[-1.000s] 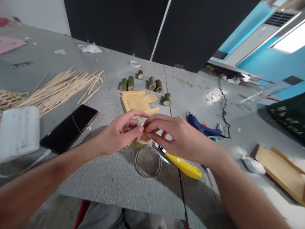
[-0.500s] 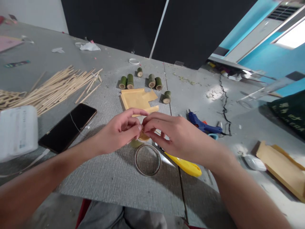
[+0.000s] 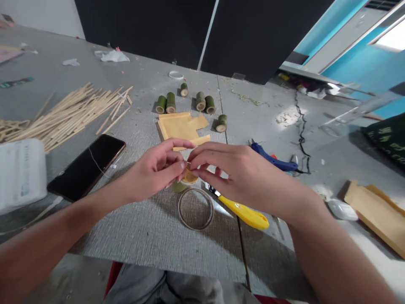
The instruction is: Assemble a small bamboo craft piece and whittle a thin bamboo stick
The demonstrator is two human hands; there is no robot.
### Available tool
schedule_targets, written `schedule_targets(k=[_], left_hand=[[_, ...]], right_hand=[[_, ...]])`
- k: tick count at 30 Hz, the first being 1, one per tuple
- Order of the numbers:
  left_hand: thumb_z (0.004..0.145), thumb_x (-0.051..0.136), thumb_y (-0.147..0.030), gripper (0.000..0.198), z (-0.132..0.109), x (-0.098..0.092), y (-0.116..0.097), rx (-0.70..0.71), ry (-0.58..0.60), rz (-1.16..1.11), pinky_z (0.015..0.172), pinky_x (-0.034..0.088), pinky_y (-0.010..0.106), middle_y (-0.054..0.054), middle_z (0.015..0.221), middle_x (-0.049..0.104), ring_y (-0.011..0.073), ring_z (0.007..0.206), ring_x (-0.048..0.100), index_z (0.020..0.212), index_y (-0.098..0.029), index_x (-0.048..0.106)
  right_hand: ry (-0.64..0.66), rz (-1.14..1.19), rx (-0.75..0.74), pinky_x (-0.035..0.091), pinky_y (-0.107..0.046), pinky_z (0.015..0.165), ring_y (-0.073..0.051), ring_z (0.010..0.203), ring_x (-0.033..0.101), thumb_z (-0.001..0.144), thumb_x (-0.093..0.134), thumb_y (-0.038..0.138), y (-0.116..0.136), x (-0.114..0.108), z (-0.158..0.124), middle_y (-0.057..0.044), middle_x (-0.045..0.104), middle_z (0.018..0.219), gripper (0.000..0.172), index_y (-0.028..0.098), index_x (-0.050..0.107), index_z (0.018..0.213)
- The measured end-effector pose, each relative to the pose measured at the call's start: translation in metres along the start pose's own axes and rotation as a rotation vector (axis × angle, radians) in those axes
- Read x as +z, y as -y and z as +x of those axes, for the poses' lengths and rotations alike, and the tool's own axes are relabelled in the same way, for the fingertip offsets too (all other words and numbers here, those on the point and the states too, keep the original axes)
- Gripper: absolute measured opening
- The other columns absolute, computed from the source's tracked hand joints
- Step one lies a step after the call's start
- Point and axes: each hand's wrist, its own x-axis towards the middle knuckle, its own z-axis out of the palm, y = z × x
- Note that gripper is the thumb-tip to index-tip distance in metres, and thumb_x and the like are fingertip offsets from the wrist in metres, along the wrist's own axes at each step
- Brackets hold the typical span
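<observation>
My left hand (image 3: 163, 169) and my right hand (image 3: 223, 166) meet tip to tip over the table, each with thumb and finger pinched together. Something tiny and thin shows between the fingertips, too small to name. Right below them is a round piece with a tan top (image 3: 190, 176) and a pale green side, partly covered by the fingers. A hollow ring like a tape roll (image 3: 196, 228) lies just in front of it. Under my right hand rests a yellow-handled cutter (image 3: 247, 213), its blade end pointing toward the round piece.
Several short green bamboo pieces (image 3: 171, 102) stand or lie beyond a cut cardboard sheet (image 3: 180, 125). To the left are thin wooden sticks (image 3: 72, 114), a phone (image 3: 87, 166) and a white pack (image 3: 22, 173). A blue glue gun (image 3: 272, 160) and a cardboard tray (image 3: 376, 215) lie right.
The view has shifted slightly, so the table items appear a little higher. Both hands stay pinched together over the round piece, and more of its tan top shows.
</observation>
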Motion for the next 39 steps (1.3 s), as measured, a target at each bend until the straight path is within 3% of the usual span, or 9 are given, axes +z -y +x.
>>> schedule_targets(k=[25, 33, 39], left_hand=[[0.097, 0.056, -0.021, 0.025, 0.0013, -0.0016, 0.0021, 0.008, -0.001, -0.050, 0.052, 0.042, 0.021, -0.004, 0.067, 0.055, 0.0102, 0.058, 0.052, 0.122, -0.021, 0.059], [0.096, 0.058, -0.020, 0.030, 0.0000, -0.0006, 0.0010, -0.009, 0.011, -0.004, 0.051, 0.039, 0.021, -0.005, 0.068, 0.054, 0.0097, 0.056, 0.047, 0.126, -0.021, 0.055], [0.096, 0.059, -0.020, 0.031, 0.0006, 0.0000, -0.0002, -0.001, 0.008, 0.012, 0.052, 0.039, 0.022, -0.006, 0.067, 0.052, 0.0096, 0.057, 0.046, 0.127, -0.020, 0.054]], right_hand=[[0.040, -0.032, 0.021, 0.050, -0.030, 0.078, -0.017, 0.089, 0.068, 0.099, 0.050, 0.013, 0.0022, 0.0054, 0.0016, -0.008, 0.070, 0.107, 0.018, 0.016, 0.068, 0.100], [0.012, 0.002, 0.027, 0.048, -0.028, 0.072, -0.017, 0.086, 0.067, 0.099, 0.053, 0.016, 0.0004, -0.0004, -0.0010, -0.007, 0.072, 0.105, 0.018, 0.019, 0.070, 0.101], [0.022, -0.003, 0.023, 0.049, -0.029, 0.075, -0.017, 0.089, 0.067, 0.099, 0.050, 0.013, -0.0002, 0.0030, 0.0004, -0.007, 0.071, 0.104, 0.019, 0.017, 0.069, 0.100]])
